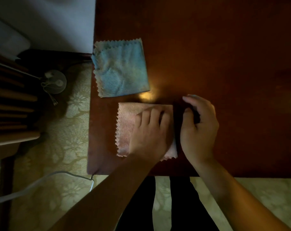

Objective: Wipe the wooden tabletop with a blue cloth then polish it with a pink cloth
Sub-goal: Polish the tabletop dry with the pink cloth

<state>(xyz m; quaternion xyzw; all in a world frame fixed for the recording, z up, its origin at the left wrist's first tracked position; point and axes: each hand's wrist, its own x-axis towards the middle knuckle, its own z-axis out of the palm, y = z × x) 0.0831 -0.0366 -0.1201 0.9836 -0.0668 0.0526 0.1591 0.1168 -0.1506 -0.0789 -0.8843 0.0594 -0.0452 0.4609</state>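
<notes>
From the head camera, a dark reddish-brown wooden tabletop [216,47] carries two folded cloths near its left edge. The blue, zigzag-edged microfibre cloth [120,68] lies flat, untouched, at the far left. Just nearer the person lies the pink zigzag-edged cloth [124,129]. The left hand [150,132] rests flat on the pink cloth, fingers spread, pressing rather than gripping. The right hand [198,129] sits just beside the cloth's right edge, fingers loosely curled, holding nothing visible.

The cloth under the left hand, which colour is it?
Pink, a pale faded tone; the cloth shows best in the head view.
</notes>
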